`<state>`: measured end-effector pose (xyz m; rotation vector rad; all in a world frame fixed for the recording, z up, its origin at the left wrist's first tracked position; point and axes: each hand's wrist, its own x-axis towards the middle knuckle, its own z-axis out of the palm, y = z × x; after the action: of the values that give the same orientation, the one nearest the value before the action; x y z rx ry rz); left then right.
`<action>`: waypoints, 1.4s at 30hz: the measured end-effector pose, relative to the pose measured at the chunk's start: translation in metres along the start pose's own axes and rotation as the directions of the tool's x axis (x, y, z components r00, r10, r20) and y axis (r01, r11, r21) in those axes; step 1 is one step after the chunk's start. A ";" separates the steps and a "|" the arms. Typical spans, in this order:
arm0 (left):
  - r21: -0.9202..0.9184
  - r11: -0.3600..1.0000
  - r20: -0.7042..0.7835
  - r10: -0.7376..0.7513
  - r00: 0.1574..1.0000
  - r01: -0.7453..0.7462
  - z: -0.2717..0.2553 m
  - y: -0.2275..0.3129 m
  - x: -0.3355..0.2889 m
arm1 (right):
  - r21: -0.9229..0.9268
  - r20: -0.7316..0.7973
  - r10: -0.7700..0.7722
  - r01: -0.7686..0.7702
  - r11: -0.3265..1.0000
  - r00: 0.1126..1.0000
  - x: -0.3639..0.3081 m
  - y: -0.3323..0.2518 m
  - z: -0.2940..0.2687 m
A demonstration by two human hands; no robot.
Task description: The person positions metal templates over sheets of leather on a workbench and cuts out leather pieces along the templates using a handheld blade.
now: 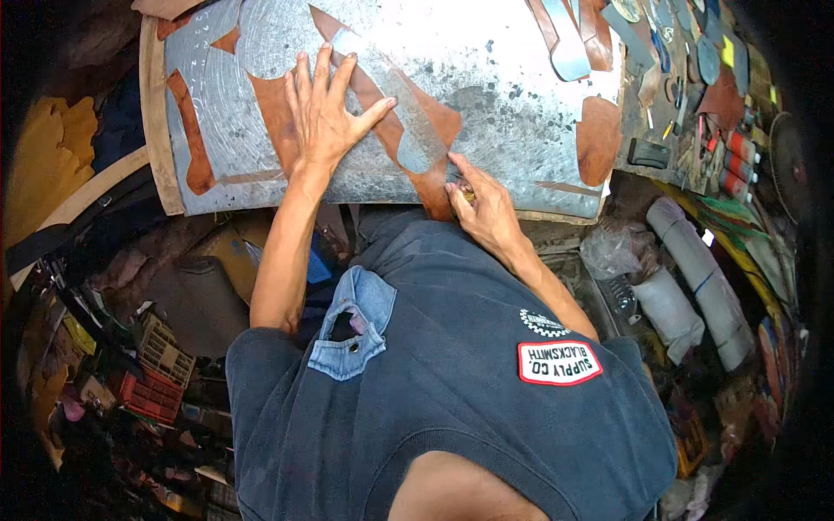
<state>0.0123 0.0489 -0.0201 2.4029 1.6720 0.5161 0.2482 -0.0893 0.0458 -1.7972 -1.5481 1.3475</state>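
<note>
Reddish-brown leather (434, 193) lies on the metal-topped work table (512, 130), reaching its near edge. On the leather rests a long grey template (417, 152) with a rounded near end. My left hand (321, 117) is spread flat, its fingertips and thumb pressing on the leather and template. Close to the template's rounded end, my right hand (488, 208) is curled with its index finger stretched forward. A small yellowish tool (469, 196) shows partly between its fingers; its working end is hidden. Another brown leather piece (274, 122) lies beside my left hand.
Leather offcuts (189, 130) lie at the table's left, and a larger leather piece (599, 139) at its right. Another grey template (566, 56) is at the far right. Beyond the right edge are hand tools, a black box (649, 154) and a grey roll (699, 278).
</note>
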 end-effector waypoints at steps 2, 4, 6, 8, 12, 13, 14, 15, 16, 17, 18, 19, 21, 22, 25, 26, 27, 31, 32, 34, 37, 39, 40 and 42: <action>0.022 1.000 -0.013 0.009 1.000 -0.009 -0.003 0.000 0.001 | 0.006 0.003 0.001 -0.001 1.000 1.000 0.000 -0.003 -0.001; 0.029 0.999 0.039 -0.038 0.999 0.037 -0.007 0.005 -0.001 | 0.014 -0.003 -0.016 0.016 1.000 1.000 -0.001 -0.005 -0.002; 0.022 0.999 0.015 -0.024 1.000 0.024 -0.004 0.003 -0.001 | -0.040 0.028 0.038 -0.037 0.999 0.999 -0.002 -0.002 -0.002; -0.015 0.999 0.047 -0.041 0.998 0.041 -0.003 0.006 -0.004 | -0.043 0.028 -0.004 0.005 0.999 1.000 -0.003 0.004 -0.003; 0.014 0.998 0.082 -0.057 0.995 0.056 -0.006 0.008 -0.002 | -0.041 0.027 -0.061 0.062 0.997 0.998 -0.002 0.008 -0.001; 0.018 0.998 0.083 -0.059 0.995 0.058 -0.006 0.007 -0.002 | -0.038 0.030 -0.063 0.064 0.997 0.998 -0.001 0.007 -0.002; 0.016 0.998 0.078 -0.055 0.995 0.054 -0.005 0.006 -0.002 | -0.043 0.042 -0.054 0.056 0.998 0.998 0.000 0.005 -0.003; 0.014 0.999 0.073 -0.051 0.996 0.050 -0.005 0.005 -0.002 | -0.047 0.055 -0.046 0.049 0.998 0.997 0.000 0.004 -0.004; 0.017 0.999 0.074 -0.053 0.996 0.052 -0.005 0.005 -0.002 | -0.045 0.058 -0.047 0.049 0.998 0.997 0.001 0.005 -0.004; 0.011 0.999 0.071 -0.048 0.996 0.048 -0.005 0.005 -0.001 | -0.038 0.057 -0.054 0.056 0.998 0.997 0.001 0.007 -0.003; 0.004 0.999 0.067 -0.044 0.997 0.044 -0.006 0.006 -0.001 | -0.031 0.058 -0.061 0.063 0.998 0.996 0.001 0.008 -0.004; 0.007 0.999 0.069 -0.047 0.997 0.046 -0.005 0.006 -0.001 | -0.029 0.061 -0.061 0.063 0.998 0.996 0.001 0.008 -0.004; 0.020 0.999 0.079 -0.047 0.996 0.045 -0.005 0.006 -0.002 | -0.024 0.068 -0.076 0.078 0.997 0.995 0.001 0.009 -0.004; 0.022 0.999 0.079 -0.049 0.996 0.047 -0.005 0.006 -0.002 | -0.023 0.070 -0.077 0.078 0.997 0.995 0.001 0.009 -0.005; 0.050 0.998 0.095 -0.044 0.995 0.039 -0.006 0.008 -0.002 | -0.006 0.072 -0.087 0.088 0.996 0.994 -0.001 0.011 -0.005; 0.031 0.999 0.091 -0.040 0.995 0.038 -0.006 0.009 -0.002 | -0.027 0.048 -0.133 0.134 0.991 0.990 -0.001 0.014 -0.004; 0.011 0.999 0.088 -0.035 0.995 0.035 -0.005 0.010 -0.002 | -0.049 0.023 -0.176 0.177 0.983 0.984 -0.001 0.016 -0.004; 0.077 0.997 0.092 0.009 0.996 -0.017 -0.018 0.016 0.008 | 0.534 0.310 0.335 -0.454 0.713 0.890 -0.004 -0.002 -0.029; 0.060 0.998 0.100 0.002 0.995 -0.008 -0.022 0.016 0.011 | 0.527 0.287 0.353 -0.454 0.718 0.891 -0.006 0.000 -0.032; 0.131 0.980 0.097 0.139 0.986 -0.151 -0.027 0.015 0.019 | 0.564 0.204 0.361 -0.411 0.716 0.910 -0.018 0.003 -0.031; 0.096 0.967 0.175 0.215 0.961 -0.234 -0.033 0.016 0.029 | 0.477 0.165 0.319 -0.359 0.802 0.933 -0.036 0.010 -0.016; 0.078 0.930 0.174 0.341 0.924 -0.358 -0.036 0.008 0.040 | 0.286 0.112 0.252 -0.274 0.918 0.961 -0.036 0.005 -0.015; 0.085 0.934 0.161 0.330 0.930 -0.347 -0.040 0.007 0.049 | 0.091 0.080 0.176 -0.183 0.979 0.981 -0.031 -0.002 -0.014; -0.025 0.963 0.478 0.247 0.843 -0.269 -0.051 0.011 0.073 | 0.068 0.053 0.064 -0.068 0.995 0.996 -0.012 -0.026 -0.014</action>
<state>0.0257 0.1099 0.0445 2.5249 1.1668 -0.0930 0.2478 -0.0884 0.0772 -1.7992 -1.4600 1.4709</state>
